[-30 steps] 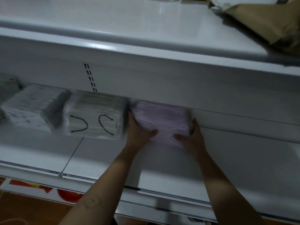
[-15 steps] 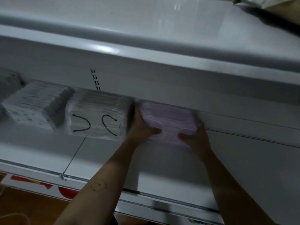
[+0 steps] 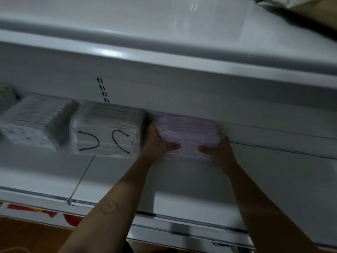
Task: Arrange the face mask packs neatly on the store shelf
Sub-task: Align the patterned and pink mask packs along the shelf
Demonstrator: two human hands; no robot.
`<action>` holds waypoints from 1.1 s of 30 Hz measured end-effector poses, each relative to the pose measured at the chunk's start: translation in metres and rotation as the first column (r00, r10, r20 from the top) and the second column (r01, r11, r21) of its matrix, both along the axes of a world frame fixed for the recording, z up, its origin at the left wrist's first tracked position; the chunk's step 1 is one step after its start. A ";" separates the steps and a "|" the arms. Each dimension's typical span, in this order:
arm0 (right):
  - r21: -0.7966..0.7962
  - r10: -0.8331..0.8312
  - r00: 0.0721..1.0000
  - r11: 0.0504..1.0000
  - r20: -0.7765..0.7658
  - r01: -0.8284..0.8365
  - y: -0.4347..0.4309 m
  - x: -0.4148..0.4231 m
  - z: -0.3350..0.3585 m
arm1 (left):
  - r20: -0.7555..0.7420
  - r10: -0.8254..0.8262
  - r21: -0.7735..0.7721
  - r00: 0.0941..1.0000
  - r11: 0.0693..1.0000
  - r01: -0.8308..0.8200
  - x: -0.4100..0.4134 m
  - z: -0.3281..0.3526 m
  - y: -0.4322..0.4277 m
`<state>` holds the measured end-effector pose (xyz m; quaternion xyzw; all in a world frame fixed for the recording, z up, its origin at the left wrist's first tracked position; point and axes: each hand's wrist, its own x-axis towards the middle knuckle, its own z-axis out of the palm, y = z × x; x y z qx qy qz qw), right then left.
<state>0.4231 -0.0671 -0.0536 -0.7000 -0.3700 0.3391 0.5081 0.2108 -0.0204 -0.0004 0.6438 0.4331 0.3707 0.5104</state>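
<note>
A pale purple face mask pack (image 3: 187,130) lies on the white shelf (image 3: 273,176), against the back wall. My left hand (image 3: 156,141) grips its left side and my right hand (image 3: 218,152) grips its right side, thumbs on top. Just left of it, touching or nearly touching my left hand, sits a clear pack of masks with black ear loops (image 3: 107,132). Further left stands a white patterned mask pack (image 3: 34,123). Another pack (image 3: 7,97) shows only partly at the far left edge.
An upper shelf (image 3: 164,33) overhangs the row of packs, with a brown paper bag (image 3: 310,13) on its right end. The lower shelf has a front rail (image 3: 182,218) and bare surface to the right of the purple pack. Orange floor shows at bottom left.
Both hands have pushed the purple pack back toward the shelf's rear wall, closer beside the black-loop pack. The other packs have stayed where they were.
</note>
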 end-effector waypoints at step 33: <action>0.161 0.063 0.988 0.986 -0.141 -0.039 -0.030 0.002 0.029 | 0.120 -0.008 0.063 0.993 0.998 0.000 -0.007 -0.015 0.014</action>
